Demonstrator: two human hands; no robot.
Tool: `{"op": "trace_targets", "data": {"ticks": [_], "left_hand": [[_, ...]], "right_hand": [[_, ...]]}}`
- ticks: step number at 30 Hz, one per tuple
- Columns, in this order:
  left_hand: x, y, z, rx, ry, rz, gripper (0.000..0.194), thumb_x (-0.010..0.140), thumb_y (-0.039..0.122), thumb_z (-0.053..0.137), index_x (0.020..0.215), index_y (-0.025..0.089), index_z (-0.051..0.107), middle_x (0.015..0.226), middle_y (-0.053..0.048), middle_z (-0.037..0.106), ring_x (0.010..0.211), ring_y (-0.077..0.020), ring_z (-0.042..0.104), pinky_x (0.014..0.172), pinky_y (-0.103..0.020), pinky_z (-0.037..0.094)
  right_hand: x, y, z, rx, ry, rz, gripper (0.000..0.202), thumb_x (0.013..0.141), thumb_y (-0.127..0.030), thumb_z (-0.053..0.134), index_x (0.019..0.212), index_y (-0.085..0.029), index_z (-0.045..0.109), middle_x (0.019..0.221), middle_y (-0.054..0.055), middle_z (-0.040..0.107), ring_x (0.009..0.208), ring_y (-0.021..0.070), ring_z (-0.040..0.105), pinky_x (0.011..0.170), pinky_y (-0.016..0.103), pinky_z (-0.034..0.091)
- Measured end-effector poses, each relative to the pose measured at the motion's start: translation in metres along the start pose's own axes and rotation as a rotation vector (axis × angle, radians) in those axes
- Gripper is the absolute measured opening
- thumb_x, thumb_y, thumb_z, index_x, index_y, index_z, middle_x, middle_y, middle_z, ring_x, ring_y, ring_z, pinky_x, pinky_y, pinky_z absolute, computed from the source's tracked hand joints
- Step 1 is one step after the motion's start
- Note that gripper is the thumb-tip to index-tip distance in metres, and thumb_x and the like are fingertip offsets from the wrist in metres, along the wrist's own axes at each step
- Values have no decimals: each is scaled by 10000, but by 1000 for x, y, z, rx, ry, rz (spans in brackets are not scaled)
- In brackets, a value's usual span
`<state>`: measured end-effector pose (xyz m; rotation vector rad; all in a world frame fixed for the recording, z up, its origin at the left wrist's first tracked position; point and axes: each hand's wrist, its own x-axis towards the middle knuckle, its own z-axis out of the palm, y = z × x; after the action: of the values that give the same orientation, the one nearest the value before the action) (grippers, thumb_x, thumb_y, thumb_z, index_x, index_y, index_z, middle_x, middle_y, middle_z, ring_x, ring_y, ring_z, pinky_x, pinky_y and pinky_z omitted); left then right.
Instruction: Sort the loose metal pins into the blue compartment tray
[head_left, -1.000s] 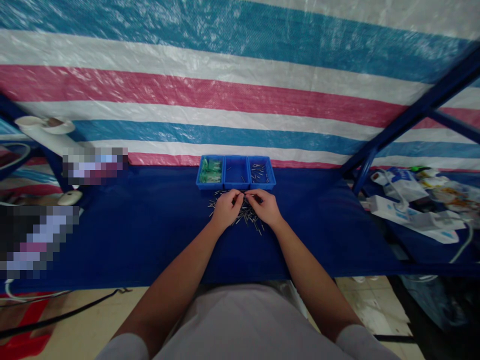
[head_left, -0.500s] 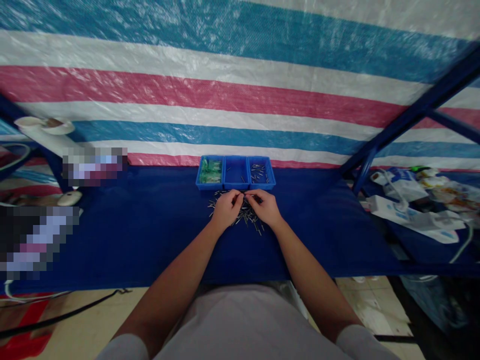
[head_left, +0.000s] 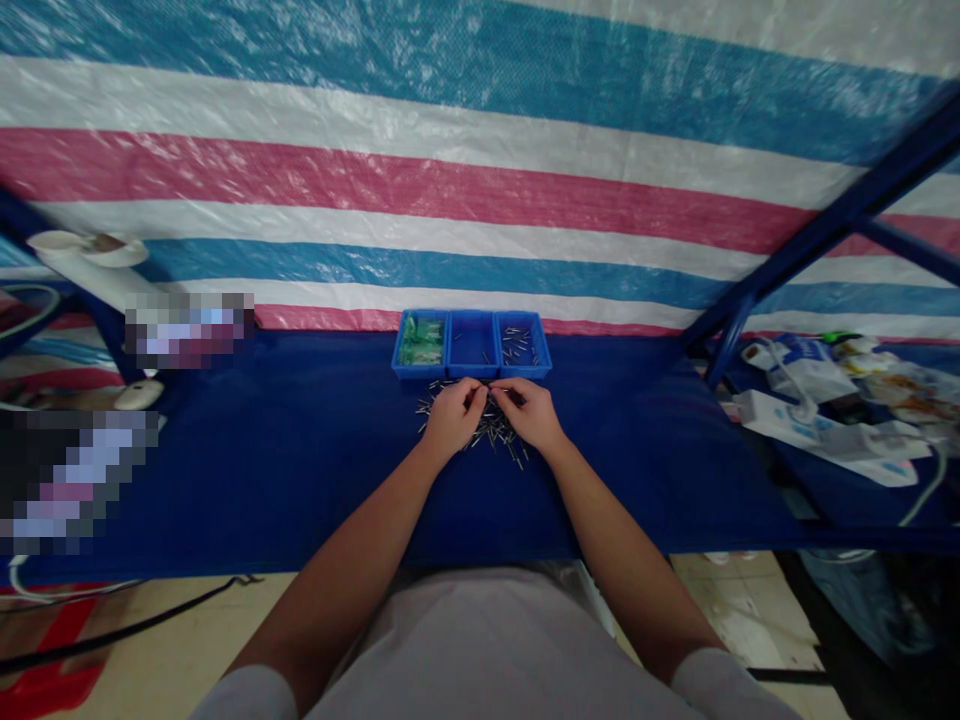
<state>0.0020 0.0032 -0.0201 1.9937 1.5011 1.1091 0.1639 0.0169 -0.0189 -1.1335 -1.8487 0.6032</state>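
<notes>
My left hand and my right hand meet fingertip to fingertip above a loose pile of small dark metal pins. Both are closed in a pinch, and whatever sits between the fingertips is too small to make out. Just beyond them stand three joined blue bins. Small green-and-clear pieces fill the left bin. In the middle bin lie a few thin pins. The right bin holds several short metal pins.
A blue cover spreads over the table. On the left are blurred-out devices and a white stand. To the right, a white power strip lies near plastic bags. A striped sheet hangs behind.
</notes>
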Motion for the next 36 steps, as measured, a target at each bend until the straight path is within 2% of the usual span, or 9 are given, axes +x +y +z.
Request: {"op": "trace_targets", "data": {"ticks": [36], "left_hand": [[0,-1,1,-2,0,13,249,909,352,433,815,185,593,634,11,569,595,-122,520,602,-251,384]], "right_hand": [[0,0,1,11,-7,10,189,856,-315,570,934,-207,705,859,53,716,688,166,629,625,293,491]]}}
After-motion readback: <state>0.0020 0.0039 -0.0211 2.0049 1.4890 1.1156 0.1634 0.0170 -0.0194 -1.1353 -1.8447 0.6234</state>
